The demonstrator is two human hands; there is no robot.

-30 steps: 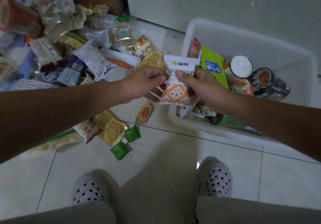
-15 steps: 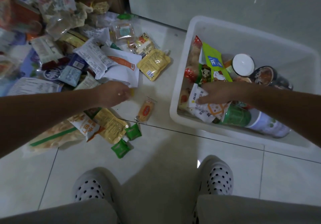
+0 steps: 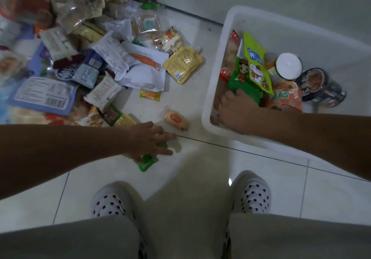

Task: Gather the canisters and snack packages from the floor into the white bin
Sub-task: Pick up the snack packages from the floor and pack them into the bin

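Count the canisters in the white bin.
4 in the white bin: white-lidded canister, orange canister nearer me, black canister and dark canister at right. The right forearm may hide more.

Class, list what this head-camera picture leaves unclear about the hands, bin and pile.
Head view:
1. Left hand over the green packets: its palm hides whether the fingers grip them.
2. Right hand in the bin: its back hides its fingers and anything held.
3. Pile, top left: blurred and cut by the frame edge; labels unreadable.
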